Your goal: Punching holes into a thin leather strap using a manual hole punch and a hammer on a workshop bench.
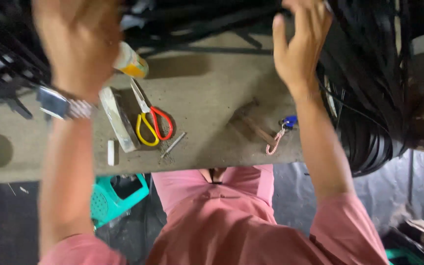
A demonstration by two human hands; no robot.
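Note:
My left hand (pixel 77 44) is raised over the far left of the grey worktop (pixel 207 83). It is blurred, shows its back, and wears a metal watch (pixel 60 105) at the wrist. Its fingers run out of the top of the view, so what they hold is hidden. A white bottle with an orange band (pixel 131 61) lies just beside it. My right hand (pixel 300 39) reaches up at the far right with the thumb apart. Its fingers curl onto a heap of black straps (pixel 369 73).
On the worktop lie scissors with yellow and red handles (pixel 148 120), a pale long block (pixel 119 118), a small white piece (pixel 111 152), a metal pin (pixel 173 144), a hammer (pixel 251 122) and a key ring with a blue tag (pixel 283 128). A green stool (pixel 116 194) stands below the edge.

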